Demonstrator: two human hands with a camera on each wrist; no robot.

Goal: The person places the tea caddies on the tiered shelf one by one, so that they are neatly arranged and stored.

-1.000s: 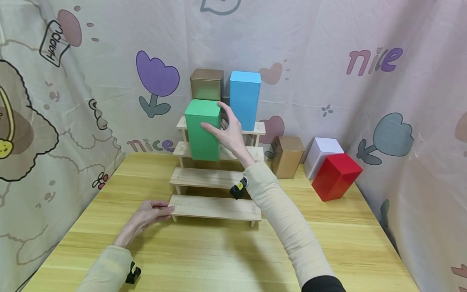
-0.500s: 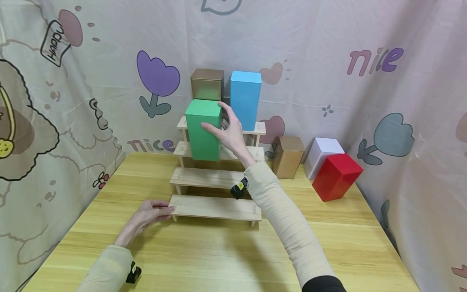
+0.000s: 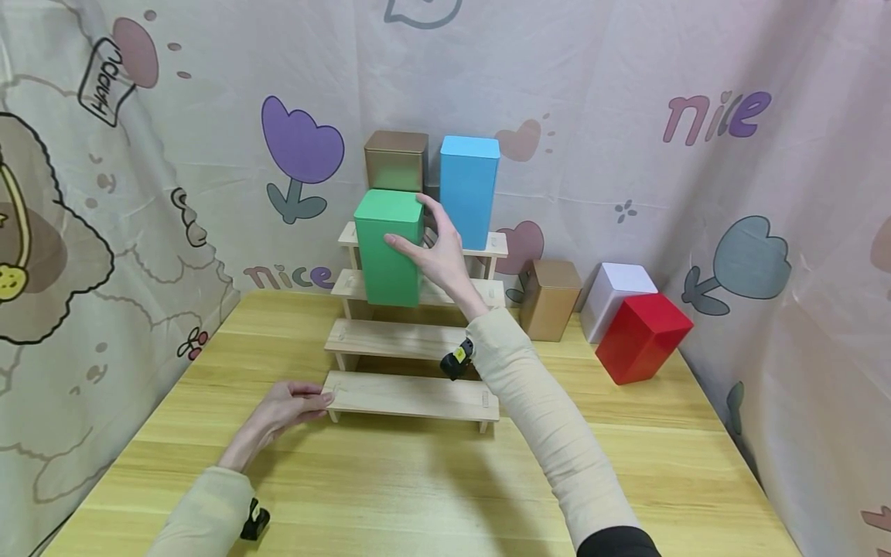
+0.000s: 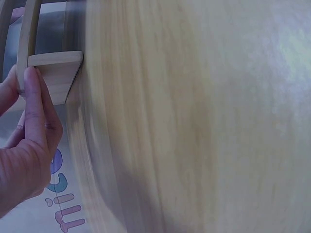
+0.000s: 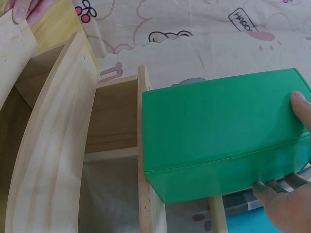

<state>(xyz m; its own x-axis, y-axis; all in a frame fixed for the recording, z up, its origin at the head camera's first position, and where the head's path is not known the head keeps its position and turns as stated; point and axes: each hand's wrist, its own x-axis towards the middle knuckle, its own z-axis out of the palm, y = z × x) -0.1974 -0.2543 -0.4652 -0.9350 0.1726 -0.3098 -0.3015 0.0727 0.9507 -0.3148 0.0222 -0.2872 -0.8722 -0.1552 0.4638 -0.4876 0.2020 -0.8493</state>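
A green box (image 3: 388, 255) stands upright at the left end of the third step up of a wooden tiered stand (image 3: 411, 394). My right hand (image 3: 442, 259) grips it from the right, thumb on the front face and fingers along the side and back. In the right wrist view the green box (image 5: 223, 126) has its base at the step's board. My left hand (image 3: 285, 406) pinches the left end of the lowest step between thumb and fingers; the left wrist view shows these fingertips (image 4: 31, 77) on the board's edge. A bronze box (image 3: 395, 158) and a blue box (image 3: 468, 193) stand on the top step.
To the right of the stand, on the wooden table (image 3: 390, 487), are a gold-brown box (image 3: 551, 302), a white box (image 3: 616, 298) and a red box (image 3: 643, 340). The red one overlaps the white one in view. A printed cloth (image 3: 571, 77) hangs behind and at both sides.
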